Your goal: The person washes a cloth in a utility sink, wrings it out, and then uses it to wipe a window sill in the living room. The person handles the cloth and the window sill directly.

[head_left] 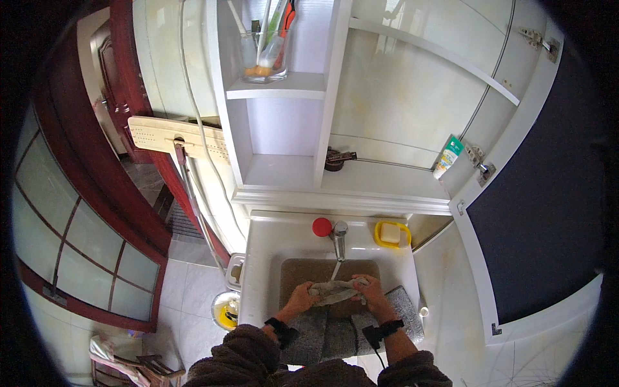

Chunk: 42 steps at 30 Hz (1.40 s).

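Over the basin of a white sink (261, 258), a wet greyish cloth (335, 293) is stretched between my two hands. My left hand (300, 300) grips its left end, and my right hand (369, 290) grips the right end. Water runs from the chrome faucet (340, 242) just beyond the cloth, and murky brownish water (298, 269) stands in the basin. A larger grey textile (322, 335) lies over the sink's near edge, below my hands, and reaches to the right side. Dark bands with small devices sit on both my wrists.
A yellow soap dish with a bar of soap (390, 233) and a red round lid (322, 227) stand on the sink's back ledge. Above is a white cabinet (277, 94) with an open door (538, 174) at right. A flat mop (177, 137) leans at left, near a bowl (225, 311).
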Each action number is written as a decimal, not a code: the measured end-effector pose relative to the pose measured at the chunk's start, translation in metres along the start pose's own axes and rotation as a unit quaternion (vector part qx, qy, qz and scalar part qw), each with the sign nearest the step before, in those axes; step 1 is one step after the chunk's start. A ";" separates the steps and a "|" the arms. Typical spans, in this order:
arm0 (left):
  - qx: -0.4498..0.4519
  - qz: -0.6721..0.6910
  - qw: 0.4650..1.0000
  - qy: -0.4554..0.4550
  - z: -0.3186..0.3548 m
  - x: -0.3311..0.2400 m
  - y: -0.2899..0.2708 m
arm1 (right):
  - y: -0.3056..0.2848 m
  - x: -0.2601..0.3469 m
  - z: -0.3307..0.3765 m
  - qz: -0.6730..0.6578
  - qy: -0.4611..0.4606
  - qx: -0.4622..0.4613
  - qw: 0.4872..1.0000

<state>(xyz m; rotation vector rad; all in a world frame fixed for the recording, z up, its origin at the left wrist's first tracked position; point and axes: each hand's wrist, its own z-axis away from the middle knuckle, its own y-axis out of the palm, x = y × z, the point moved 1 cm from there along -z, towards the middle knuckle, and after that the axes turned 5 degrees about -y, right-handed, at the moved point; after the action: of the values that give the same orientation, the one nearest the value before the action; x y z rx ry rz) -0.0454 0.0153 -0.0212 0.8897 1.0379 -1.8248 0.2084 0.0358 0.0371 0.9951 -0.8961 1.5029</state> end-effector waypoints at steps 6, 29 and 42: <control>0.004 0.450 0.893 -0.024 0.009 -0.010 0.029 | 0.056 0.007 0.001 0.328 -0.435 -0.082 0.834; -0.143 -0.149 0.961 0.181 0.022 -0.013 -0.010 | 0.003 -0.045 -0.032 0.403 -0.279 -0.131 0.862; 0.038 -0.467 0.863 0.189 0.189 0.021 -0.020 | 0.013 -0.059 -0.007 0.565 -0.024 0.017 0.825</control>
<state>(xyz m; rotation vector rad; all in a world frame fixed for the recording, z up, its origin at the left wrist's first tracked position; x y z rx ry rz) -0.1036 -0.1551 0.0441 0.8780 1.8884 -2.5387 0.1993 0.0195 -0.0206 0.4701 -1.6497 2.4662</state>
